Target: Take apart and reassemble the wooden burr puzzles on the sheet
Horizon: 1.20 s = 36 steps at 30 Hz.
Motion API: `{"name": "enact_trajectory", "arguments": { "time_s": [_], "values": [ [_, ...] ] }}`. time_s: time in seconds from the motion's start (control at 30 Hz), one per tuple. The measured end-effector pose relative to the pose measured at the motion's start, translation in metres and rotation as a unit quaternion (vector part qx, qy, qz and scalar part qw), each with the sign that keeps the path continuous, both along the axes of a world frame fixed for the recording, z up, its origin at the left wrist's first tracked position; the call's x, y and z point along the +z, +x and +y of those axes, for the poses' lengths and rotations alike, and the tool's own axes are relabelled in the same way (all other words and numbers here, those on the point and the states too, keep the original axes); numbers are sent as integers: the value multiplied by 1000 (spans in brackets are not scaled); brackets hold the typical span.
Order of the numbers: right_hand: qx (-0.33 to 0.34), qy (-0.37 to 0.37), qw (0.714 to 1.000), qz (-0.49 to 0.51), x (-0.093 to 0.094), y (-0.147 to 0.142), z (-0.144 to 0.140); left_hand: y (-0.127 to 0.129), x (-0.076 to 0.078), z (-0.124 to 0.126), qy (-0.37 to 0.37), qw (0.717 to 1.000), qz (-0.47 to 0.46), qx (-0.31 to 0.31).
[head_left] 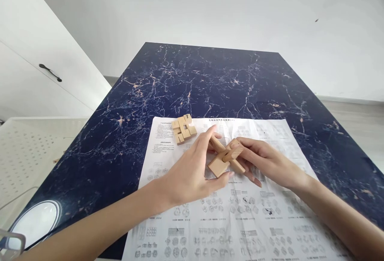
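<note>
Printed white instruction sheet [240, 221] is lain on by both forearms, crossed pale wooden puzzle bars [226, 156] being pinched above it by left hand [192, 173] and right hand [267, 161]; slippage is judged likely if unevenly squeezed.

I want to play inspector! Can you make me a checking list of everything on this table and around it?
Surface: dark blue marbled table; a printed diagram sheet lies flat on its near part.
Job's things: crossed wooden puzzle pieces, held just above the sheet.
Clutter: a separate notched wooden block cluster marked 3, resting at the sheet's top left corner.
Grippers: left hand and right hand both grip the crossed pieces from opposite sides.
Cables: a thin wire at the lower left.
Surroundings: white wall, a white cabinet door with a dark handle, a white perforated surface.
</note>
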State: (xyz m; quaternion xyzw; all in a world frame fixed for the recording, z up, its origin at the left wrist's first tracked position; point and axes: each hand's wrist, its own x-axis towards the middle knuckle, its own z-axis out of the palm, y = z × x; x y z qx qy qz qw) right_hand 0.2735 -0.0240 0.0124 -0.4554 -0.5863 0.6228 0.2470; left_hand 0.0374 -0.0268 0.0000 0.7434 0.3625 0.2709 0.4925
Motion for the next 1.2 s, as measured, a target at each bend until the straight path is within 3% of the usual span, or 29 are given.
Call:
{"name": "enact_trajectory", "arguments": {
  "time_s": [0.43, 0.63, 0.77, 0.97, 1.2],
  "values": [
    [-24, -10, 998, 54, -4, 0, -1, -2, 3, 1, 16, 1000, 0, -27],
    [-164, 55, 984, 54, -10, 7, 5, -3, 4, 0, 45, 998, 38, -10],
    [-299, 180, 937, -11, -15, 26, 19, -3, 5, -1, 56, 997, 51, 7],
    [-473, 311, 814, -130, -23, 64, 43, -4, 0, -1, 90, 995, 48, -4],
    [-514, 360, 752, -199, -30, 83, 55, -5, 2, -2, 148, 987, 61, -14]
  ]
}}
